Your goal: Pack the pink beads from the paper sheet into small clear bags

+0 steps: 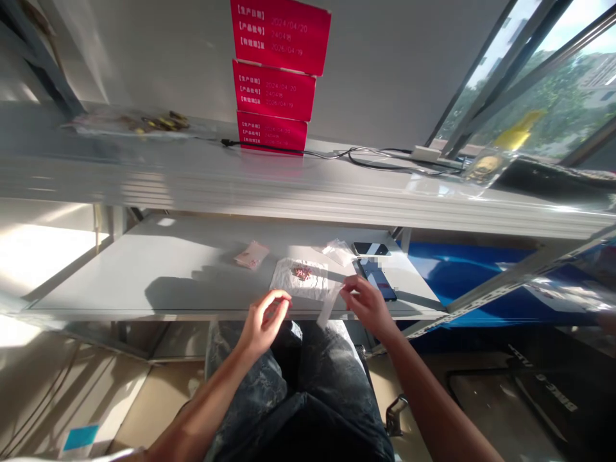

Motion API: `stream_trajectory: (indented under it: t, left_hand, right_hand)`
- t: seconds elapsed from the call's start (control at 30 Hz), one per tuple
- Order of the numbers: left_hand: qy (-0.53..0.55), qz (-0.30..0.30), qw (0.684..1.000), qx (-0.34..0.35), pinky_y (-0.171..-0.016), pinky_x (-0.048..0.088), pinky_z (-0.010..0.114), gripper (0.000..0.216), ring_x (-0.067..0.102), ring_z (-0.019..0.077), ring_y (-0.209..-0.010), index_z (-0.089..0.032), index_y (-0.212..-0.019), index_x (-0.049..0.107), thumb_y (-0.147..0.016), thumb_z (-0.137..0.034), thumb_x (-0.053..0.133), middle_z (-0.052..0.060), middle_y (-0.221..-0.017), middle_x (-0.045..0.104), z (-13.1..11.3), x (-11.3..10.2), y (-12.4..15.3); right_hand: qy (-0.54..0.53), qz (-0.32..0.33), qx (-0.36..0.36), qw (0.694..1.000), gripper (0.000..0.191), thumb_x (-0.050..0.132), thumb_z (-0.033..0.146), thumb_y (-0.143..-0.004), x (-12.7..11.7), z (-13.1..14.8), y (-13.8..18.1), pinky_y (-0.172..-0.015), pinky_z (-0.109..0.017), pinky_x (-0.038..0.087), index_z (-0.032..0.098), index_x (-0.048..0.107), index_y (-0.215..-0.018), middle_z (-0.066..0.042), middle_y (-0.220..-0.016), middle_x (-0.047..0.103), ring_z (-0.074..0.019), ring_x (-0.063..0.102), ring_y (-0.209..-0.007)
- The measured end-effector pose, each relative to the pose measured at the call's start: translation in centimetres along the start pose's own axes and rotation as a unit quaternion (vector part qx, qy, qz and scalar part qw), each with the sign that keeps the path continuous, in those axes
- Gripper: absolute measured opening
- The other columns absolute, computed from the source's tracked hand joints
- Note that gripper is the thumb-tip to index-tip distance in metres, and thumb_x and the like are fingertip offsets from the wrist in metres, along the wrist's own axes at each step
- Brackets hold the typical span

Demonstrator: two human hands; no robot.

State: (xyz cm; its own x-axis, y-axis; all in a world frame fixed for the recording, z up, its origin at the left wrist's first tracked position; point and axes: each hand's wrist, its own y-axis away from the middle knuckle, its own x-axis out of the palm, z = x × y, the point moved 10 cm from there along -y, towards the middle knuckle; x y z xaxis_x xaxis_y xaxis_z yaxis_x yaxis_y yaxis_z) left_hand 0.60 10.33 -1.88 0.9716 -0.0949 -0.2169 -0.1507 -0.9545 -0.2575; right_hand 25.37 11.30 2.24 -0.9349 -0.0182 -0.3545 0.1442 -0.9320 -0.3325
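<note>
My right hand (366, 305) pinches a small clear plastic bag (329, 309), which hangs down past the front edge of the lower shelf. Thumb and forefinger of my left hand (264, 323) are closed together at the tips; whatever they hold, if anything, is too small to name. Between the hands and just beyond them lies a crumpled white sheet (283, 277), with a little heap of reddish-brown beads (302, 274) on it. Behind the sheet to the left rests a stack of pinkish packets (252, 255). More clear plastic bags (339, 252) lie behind it to the right.
Two phones (371, 249) (378, 279) lie right of the sheet. Overhead, the upper shelf (192, 183) carries stacked red boxes (282, 35), a black cable (283, 149) and a clear container with a yellow top (491, 163). A metal post (500, 276) slants at the right.
</note>
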Motion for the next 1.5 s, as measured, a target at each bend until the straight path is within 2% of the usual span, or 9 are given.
stream_trajectory:
  t: [0.13,0.2,0.33,0.43,0.53,0.7,0.9,1.27,1.5]
  left_hand:
    - [0.091,0.124,0.983,-0.098,-0.096,0.055,0.037,0.042,0.067,0.0264,-0.113,-0.02,-0.128,0.065,-0.096,-0.046,0.059,0.011,-0.123,0.071,0.9,4.5,3.0]
    - [0.13,0.171,0.968,-0.131,-0.102,0.052,0.04,0.051,0.063,0.0282,-0.121,-0.021,-0.136,0.062,-0.095,-0.051,0.06,0.012,-0.129,0.069,1.7,6.2,4.3]
    - [0.156,0.251,0.932,-0.209,-0.085,0.055,0.037,0.056,0.068,0.0246,-0.097,-0.018,-0.132,0.065,-0.094,-0.059,0.059,0.011,-0.115,0.072,4.0,8.7,6.4]
    - [0.139,0.24,0.928,-0.25,-0.074,0.052,0.033,0.06,0.065,0.0206,-0.085,-0.016,-0.131,0.063,-0.088,-0.059,0.067,0.009,-0.104,0.071,6.2,8.7,6.3]
    - [0.122,0.224,0.935,-0.246,-0.081,0.05,0.032,0.064,0.064,0.0202,-0.092,-0.017,-0.134,0.059,-0.084,-0.055,0.074,0.009,-0.107,0.07,7.4,8.1,5.5]
    - [0.105,0.283,0.921,-0.246,-0.075,0.048,0.029,0.069,0.063,0.0192,-0.091,-0.02,-0.142,0.055,-0.085,-0.053,0.074,0.008,-0.109,0.069,7.7,8.6,5.7]
    - [0.099,0.324,0.909,-0.243,-0.071,0.047,0.029,0.05,0.061,0.0176,-0.079,-0.018,-0.119,0.072,-0.089,-0.058,0.067,0.006,-0.094,0.071,7.2,9.4,6.1]
    - [0.169,0.292,0.908,-0.247,-0.072,0.046,0.027,0.047,0.06,0.0151,-0.077,-0.016,-0.111,0.073,-0.086,-0.055,0.072,0.005,-0.089,0.07,6.5,9.3,5.3]
    - [0.175,0.244,0.927,-0.226,-0.089,0.051,0.033,0.045,0.065,0.0215,-0.098,-0.017,-0.111,0.073,-0.082,-0.052,0.077,0.009,-0.106,0.072,7.5,8.7,4.7]
  right_hand:
    - [-0.036,0.069,0.024,0.997,0.015,0.064,0.035,-0.096,4.9,0.0,4.2,-0.061,-0.027,0.052,0.021,0.067,-0.094,-0.005,-0.094,0.065,-0.0164,0.062,-0.076]
    - [-0.028,0.087,0.025,0.996,0.011,0.063,0.031,-0.096,6.8,-0.2,5.6,-0.063,-0.026,0.051,0.021,0.067,-0.093,-0.004,-0.091,0.067,-0.0157,0.062,-0.076]
    - [0.009,0.128,0.03,0.991,0.006,0.063,0.023,-0.093,9.4,-1.6,7.3,-0.066,-0.026,0.05,0.021,0.069,-0.093,-0.003,-0.089,0.07,-0.0154,0.063,-0.075]
    - [0.056,0.161,0.017,0.985,0.008,0.062,0.02,-0.092,10.4,-2.7,7.9,-0.065,-0.026,0.047,0.022,0.07,-0.093,-0.001,-0.082,0.071,-0.0149,0.062,-0.07]
    - [0.078,0.179,-0.014,0.981,0.009,0.061,0.021,-0.093,10.8,-3.1,8.2,-0.064,-0.026,0.046,0.021,0.07,-0.093,-0.001,-0.081,0.07,-0.0153,0.062,-0.069]
    - [0.084,0.165,-0.033,0.982,0.02,0.059,0.011,-0.089,10.4,-2.8,8.2,-0.069,-0.026,0.048,0.022,0.07,-0.1,-0.002,-0.091,0.072,-0.0156,0.064,-0.074]
    - [0.073,0.162,-0.029,0.984,0.02,0.057,0.013,-0.092,10.1,-2.5,8.2,-0.071,-0.026,0.049,0.022,0.07,-0.102,-0.003,-0.092,0.072,-0.0159,0.064,-0.077]
    - [0.06,0.156,-0.027,0.986,0.019,0.053,0.016,-0.096,9.7,-2.5,8.0,-0.071,-0.029,0.048,0.024,0.07,-0.101,-0.003,-0.089,0.07,-0.0179,0.064,-0.079]
    - [0.056,0.147,-0.017,0.987,0.016,0.054,0.017,-0.095,9.4,-2.5,7.8,-0.071,-0.03,0.049,0.023,0.068,-0.099,-0.004,-0.092,0.071,-0.0188,0.064,-0.081]
